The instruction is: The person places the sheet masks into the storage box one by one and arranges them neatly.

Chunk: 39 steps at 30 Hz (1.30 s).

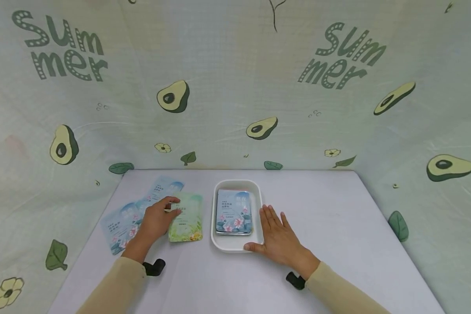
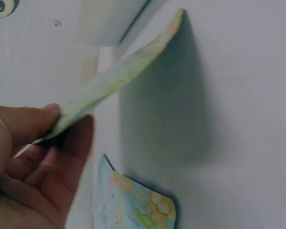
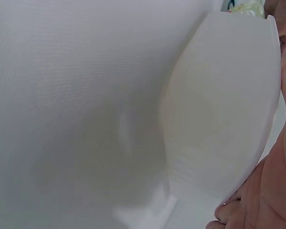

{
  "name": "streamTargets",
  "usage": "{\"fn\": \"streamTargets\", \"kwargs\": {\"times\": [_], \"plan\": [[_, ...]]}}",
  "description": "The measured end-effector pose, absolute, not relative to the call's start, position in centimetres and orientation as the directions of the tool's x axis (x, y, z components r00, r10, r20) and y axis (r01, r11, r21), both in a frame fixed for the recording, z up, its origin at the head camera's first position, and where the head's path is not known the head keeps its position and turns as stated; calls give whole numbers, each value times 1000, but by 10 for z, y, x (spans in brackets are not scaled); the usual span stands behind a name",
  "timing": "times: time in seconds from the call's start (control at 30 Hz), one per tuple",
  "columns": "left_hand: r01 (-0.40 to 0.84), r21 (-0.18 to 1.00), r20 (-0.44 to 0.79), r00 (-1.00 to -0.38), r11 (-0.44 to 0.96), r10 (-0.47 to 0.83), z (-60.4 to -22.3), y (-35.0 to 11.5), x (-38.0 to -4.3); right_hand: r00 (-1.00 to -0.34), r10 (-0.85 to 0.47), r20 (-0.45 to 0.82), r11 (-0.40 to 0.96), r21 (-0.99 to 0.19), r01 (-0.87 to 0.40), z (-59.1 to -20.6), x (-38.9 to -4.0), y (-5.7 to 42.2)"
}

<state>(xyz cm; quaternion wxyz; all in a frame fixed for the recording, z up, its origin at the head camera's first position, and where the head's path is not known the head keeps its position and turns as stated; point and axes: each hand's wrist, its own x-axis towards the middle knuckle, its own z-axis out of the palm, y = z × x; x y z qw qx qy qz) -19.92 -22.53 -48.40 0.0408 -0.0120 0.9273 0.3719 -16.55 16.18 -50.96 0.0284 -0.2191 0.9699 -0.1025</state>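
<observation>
My left hand [image 1: 156, 221] pinches a green sachet printed with yellow flowers [image 1: 189, 218], thumb on one face and fingers on the other. The left wrist view shows this sachet [image 2: 117, 78] bent and raised off the table. A white tray [image 1: 257, 198] stands in the middle, and a blue sachet with pink flowers [image 1: 233, 211] lies uppermost on a stack inside it. Against the tray's right side rests my right hand [image 1: 279, 240], its fingers straight and the thumb at the near rim. The tray's outer wall [image 3: 224, 100] fills much of the right wrist view.
Beyond and beside my left hand lie several blue sachets [image 1: 119, 226], overlapping and partly hidden by the hand. A white cloth covers the table [image 1: 318, 209]. Behind it hangs a curtain [image 1: 220, 65] with avocado prints.
</observation>
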Motion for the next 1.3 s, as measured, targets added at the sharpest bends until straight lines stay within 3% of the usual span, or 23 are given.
{"fn": "streamTargets", "kwargs": {"times": [0.13,0.27,0.67,0.97,1.1,1.3], "plan": [[-56,711,-134,-989,701,56,-479,-228,-202,-901,-435,-6,882,-204,-424,-508,-166,162],[-102,747,-152,-988,657,20,-475,-233,-205,-900,-437,-2,883,-195,-428,-508,-165,162],[-107,921,-125,-992,374,25,-458,-237,-215,-904,-427,-4,891,-168,-421,-506,-165,160],[-161,946,-185,-981,281,61,-451,-176,-235,-907,-422,-11,896,-154,-415,-504,-165,160],[-196,937,-227,-971,290,75,-457,-139,-245,-908,-419,-11,898,-155,-413,-506,-166,160],[-138,887,-206,-972,442,110,-472,-106,-252,-909,-416,-12,898,-162,-409,-507,-165,158]]}}
